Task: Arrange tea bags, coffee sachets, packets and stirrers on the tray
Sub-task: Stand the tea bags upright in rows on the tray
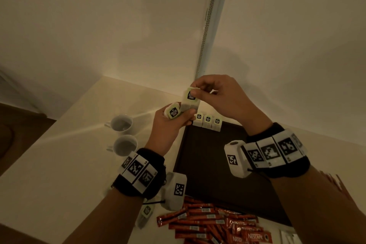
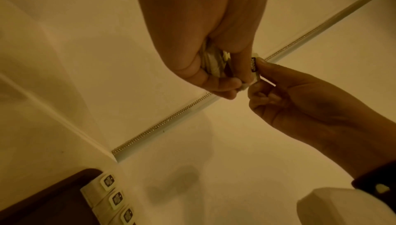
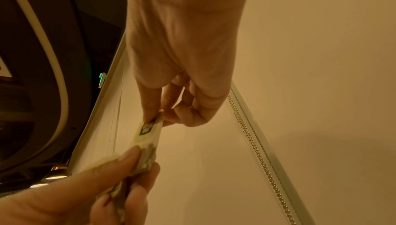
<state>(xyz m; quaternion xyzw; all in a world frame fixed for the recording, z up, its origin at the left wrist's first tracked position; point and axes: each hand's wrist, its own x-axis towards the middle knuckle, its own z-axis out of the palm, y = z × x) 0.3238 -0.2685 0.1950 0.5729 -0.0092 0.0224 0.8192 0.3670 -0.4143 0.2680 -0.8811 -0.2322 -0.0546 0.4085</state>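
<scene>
Above the far left corner of the dark tray [image 1: 217, 164], my left hand [image 1: 174, 119] grips a small stack of green-and-white tea bags [image 1: 174, 112]. My right hand [image 1: 200, 90] pinches the top edge of one tea bag [image 1: 191, 98] that still touches the stack. The left wrist view shows the stack [image 2: 216, 62] in my left fingers and the right thumb [image 2: 268, 67] on the pinched bag's label. Three tea bags [image 1: 208, 122] lie in a row along the tray's far edge. Red coffee sachets [image 1: 208, 222] lie heaped on the table before the tray.
Two white cups [image 1: 122, 134] stand on the pale table [image 1: 59, 164] left of the tray. One loose tea bag [image 1: 145, 214] lies under my left forearm. White packets [image 1: 289, 236] lie at the bottom right. A wall corner with a bead chain [image 1: 208, 25] rises behind.
</scene>
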